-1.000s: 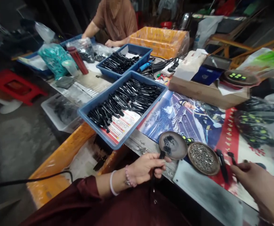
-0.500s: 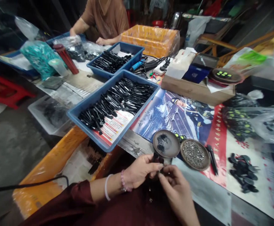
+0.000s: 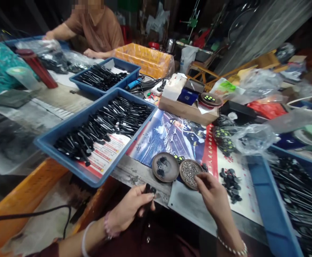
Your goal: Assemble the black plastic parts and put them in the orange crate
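Note:
My left hand (image 3: pixel 134 205) is closed around a slim black plastic piece (image 3: pixel 150 189), whose end sticks up past the thumb; the rest is hidden by the fingers. My right hand (image 3: pixel 212 192) reaches over the right rim of a brown dish of small silvery screws (image 3: pixel 189 173), thumb and fingertips drawn together there. Whatever may be in that pinch is too small to make out. Just left of it sits another brown dish (image 3: pixel 169 176) holding small black bits. Several black-and-yellow pieces (image 3: pixel 178 158) lie behind the two dishes.
Blue trays of black handle-like parts stand at left (image 3: pixel 97 180), further back (image 3: pixel 104 92) and at right (image 3: pixel 265 200). Loose black round-headed parts (image 3: pixel 231 184) lie on the poster. An orange crate (image 3: pixel 45 185) is low at left. Across the table sits a person in brown (image 3: pixel 99 32).
My right hand has left the black piece in my left hand and moved right to the dish of screws. The view has turned right, bringing the right-hand blue tray into sight.

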`<state>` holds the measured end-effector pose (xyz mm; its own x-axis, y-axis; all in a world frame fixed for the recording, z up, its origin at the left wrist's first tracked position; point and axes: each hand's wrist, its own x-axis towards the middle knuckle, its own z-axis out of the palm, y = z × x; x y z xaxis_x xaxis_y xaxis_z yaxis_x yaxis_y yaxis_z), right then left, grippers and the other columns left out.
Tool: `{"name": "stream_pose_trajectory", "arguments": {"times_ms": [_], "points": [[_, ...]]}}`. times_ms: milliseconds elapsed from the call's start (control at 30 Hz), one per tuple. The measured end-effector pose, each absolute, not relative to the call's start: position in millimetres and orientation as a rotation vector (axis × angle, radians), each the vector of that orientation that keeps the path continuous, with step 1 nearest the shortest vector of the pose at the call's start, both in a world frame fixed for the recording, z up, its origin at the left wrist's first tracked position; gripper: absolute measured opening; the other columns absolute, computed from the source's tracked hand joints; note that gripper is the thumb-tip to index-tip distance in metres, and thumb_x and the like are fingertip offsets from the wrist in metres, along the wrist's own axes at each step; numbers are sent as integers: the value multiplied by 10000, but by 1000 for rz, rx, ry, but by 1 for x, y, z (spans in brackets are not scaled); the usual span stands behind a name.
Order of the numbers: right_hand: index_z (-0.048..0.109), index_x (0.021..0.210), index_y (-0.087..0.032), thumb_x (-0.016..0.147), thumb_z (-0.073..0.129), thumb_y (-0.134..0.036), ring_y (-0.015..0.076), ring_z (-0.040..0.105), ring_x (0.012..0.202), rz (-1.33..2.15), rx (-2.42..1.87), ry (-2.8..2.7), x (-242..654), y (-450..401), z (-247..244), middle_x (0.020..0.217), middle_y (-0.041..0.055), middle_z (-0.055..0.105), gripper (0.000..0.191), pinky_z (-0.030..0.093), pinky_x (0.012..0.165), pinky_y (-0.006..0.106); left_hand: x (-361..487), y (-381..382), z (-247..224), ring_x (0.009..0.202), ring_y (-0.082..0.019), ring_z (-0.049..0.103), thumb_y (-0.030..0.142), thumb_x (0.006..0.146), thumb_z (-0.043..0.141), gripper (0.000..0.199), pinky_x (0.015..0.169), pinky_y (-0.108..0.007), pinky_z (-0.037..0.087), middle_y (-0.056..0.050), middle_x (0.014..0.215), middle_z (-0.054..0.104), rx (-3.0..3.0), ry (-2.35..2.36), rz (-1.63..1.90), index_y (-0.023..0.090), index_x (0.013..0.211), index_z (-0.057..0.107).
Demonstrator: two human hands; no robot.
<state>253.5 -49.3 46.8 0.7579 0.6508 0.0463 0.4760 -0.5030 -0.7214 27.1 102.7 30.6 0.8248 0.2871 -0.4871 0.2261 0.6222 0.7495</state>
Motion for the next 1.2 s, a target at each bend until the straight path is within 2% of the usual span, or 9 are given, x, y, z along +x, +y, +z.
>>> {"name": "stream_pose_trajectory", "arguments": {"times_ms": [267,367,467,633,767,867,967,1100,1200], "points": [[664,928,-181,861,481,-224,227,656,886,368,-2298,-1380,300,26,43,952,93,714,200,472,794,316,19,100,34,392,-20,349,371,814,668,262,393,-179,161,-14,659,656,939,633,22,125,813,577],[677,912,-183,816,555,-153,214,647,877,462,-2284,-1520,310,45,39,944,82,716,159,458,798,291,11,104,32,409,-22,360,357,805,673,251,403,-174,176,-18,673,659,944,660,65,126,796,576],[673,826,-188,759,614,-103,188,640,777,559,-2295,-1597,317,58,35,838,49,715,122,450,715,256,6,107,32,429,-26,372,334,797,676,228,416,-167,206,-15,681,658,951,680,92,126,800,584],[637,779,-171,786,615,-132,181,614,697,582,-2361,-1621,325,70,34,760,46,682,45,427,644,257,7,107,31,431,-27,374,327,805,667,222,415,-165,219,-16,686,656,940,653,77,122,816,583],[633,893,-145,860,537,-180,224,625,806,450,-2405,-1578,317,61,41,892,110,675,107,438,731,310,9,107,29,419,-23,367,336,799,674,231,409,-167,220,-20,691,663,925,634,63,125,816,582],[624,976,-161,916,483,-242,217,632,853,443,-2360,-1589,298,49,45,947,98,678,174,450,764,306,9,108,29,420,-26,366,327,794,677,222,409,-169,221,-22,689,663,917,639,52,128,809,580],[633,945,-181,901,519,-259,203,636,843,507,-2326,-1633,274,43,42,920,68,683,145,455,757,289,10,110,30,428,-27,372,314,789,679,219,415,-168,225,-22,681,656,902,641,55,133,778,556],[618,906,-158,882,553,-271,246,626,845,468,-2436,-1565,255,49,28,902,108,667,133,432,733,321,13,111,34,432,-26,376,323,774,692,237,419,-171,225,-21,681,660,912,642,56,139,758,544],[602,870,-174,860,567,-241,233,622,795,455,-2487,-1508,251,56,21,862,94,668,77,408,693,306,15,111,36,427,-27,385,345,758,708,264,414,-174,222,-19,678,667,920,653,69,143,754,539]]}}
